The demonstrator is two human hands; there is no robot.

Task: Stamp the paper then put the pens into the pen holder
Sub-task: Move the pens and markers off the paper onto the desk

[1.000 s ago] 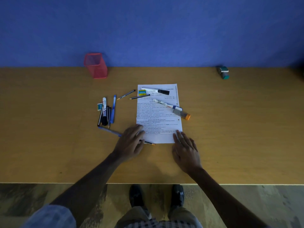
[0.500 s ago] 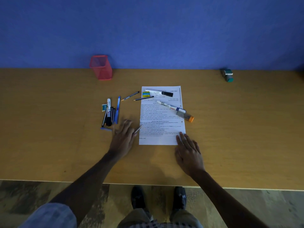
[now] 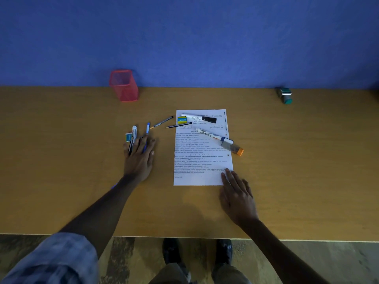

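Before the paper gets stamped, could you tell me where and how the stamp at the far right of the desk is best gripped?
Probably by its grey upper body, pinched across its two side faces from above. The stamp stands apart at the back of the desk near the wall, nothing crowding it, teal base toward us. The right hand, resting flat on the paper corner, is nearer for the reach.
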